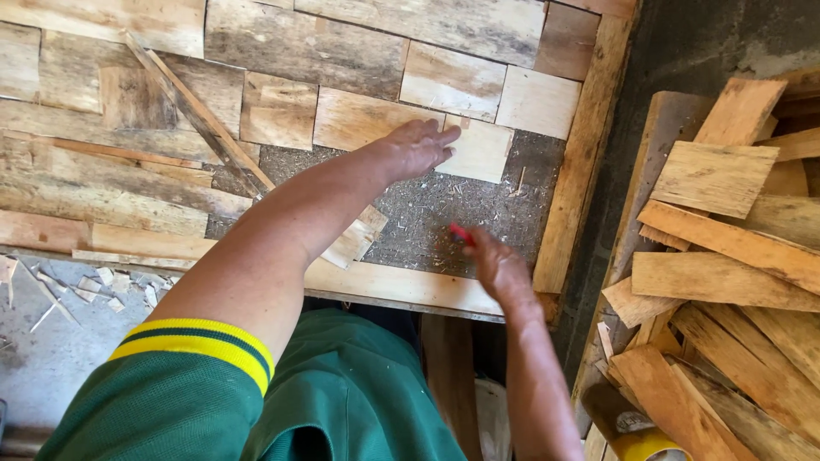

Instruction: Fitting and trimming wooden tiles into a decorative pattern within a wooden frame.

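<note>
My left hand [416,147] lies flat, fingers together, on a pale wooden tile [478,149] at the edge of a bare patch of grey particle board [444,213]. My right hand [497,266] hovers over the lower right of that patch and grips a small red object [461,234], likely a pencil; only its tip shows. A loose wood piece [359,239] lies tilted under my left forearm. Around the patch, flat wood tiles [363,119] of mixed browns cover the panel inside a wooden frame [589,145].
A heap of loose wood offcuts [726,256] lies on the dark floor at the right. A long thin strip [201,119] lies diagonally across the tiles at the left. Wood chips [94,286] litter the concrete at lower left. A yellow-rimmed container [641,435] stands at the bottom right.
</note>
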